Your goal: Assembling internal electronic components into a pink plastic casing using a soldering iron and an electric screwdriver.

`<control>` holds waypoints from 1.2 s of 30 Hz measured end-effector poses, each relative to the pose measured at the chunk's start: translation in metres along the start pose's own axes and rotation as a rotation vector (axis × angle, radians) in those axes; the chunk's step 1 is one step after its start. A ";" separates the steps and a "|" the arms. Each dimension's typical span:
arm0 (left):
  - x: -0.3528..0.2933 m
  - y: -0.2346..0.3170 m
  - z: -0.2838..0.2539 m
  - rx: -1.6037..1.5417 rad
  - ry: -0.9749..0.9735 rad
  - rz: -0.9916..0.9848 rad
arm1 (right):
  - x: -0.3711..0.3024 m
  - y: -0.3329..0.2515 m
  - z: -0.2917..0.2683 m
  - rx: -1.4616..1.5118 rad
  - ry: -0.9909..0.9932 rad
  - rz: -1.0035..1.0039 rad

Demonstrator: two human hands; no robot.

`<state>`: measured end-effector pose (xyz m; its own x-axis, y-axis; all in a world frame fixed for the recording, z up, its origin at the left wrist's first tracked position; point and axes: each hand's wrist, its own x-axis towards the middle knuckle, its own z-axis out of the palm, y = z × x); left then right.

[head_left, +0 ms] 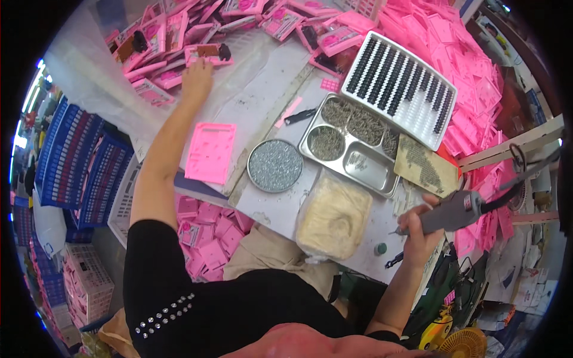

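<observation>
Left arm stretched far forward, left hand (pixel 199 73) palm-down at pink case (pixel 209 51) on far-left pile (pixel 161 39), grip unclear; right elbow bent, right hand (pixel 419 230) wrapped around grey power screwdriver (pixel 452 211), right of worktop (pixel 262 206).

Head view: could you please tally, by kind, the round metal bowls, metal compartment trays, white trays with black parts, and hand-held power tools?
Round metal bowl: 1
Metal compartment tray: 1
White tray with black parts: 1
Power tool in the right hand: 1
Total: 4
</observation>
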<state>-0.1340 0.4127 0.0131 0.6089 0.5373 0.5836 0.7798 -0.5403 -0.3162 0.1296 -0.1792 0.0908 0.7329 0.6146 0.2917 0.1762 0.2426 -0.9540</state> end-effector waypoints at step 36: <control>-0.214 0.010 -0.099 -0.452 -0.504 -0.367 | -0.017 0.087 0.014 -1.146 -0.268 0.175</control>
<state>-0.2712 0.2280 -0.0408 0.4002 0.9047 0.1462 0.8754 -0.4246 0.2311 0.1232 -0.1580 0.0038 0.6690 0.7428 0.0268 0.6721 -0.5891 -0.4486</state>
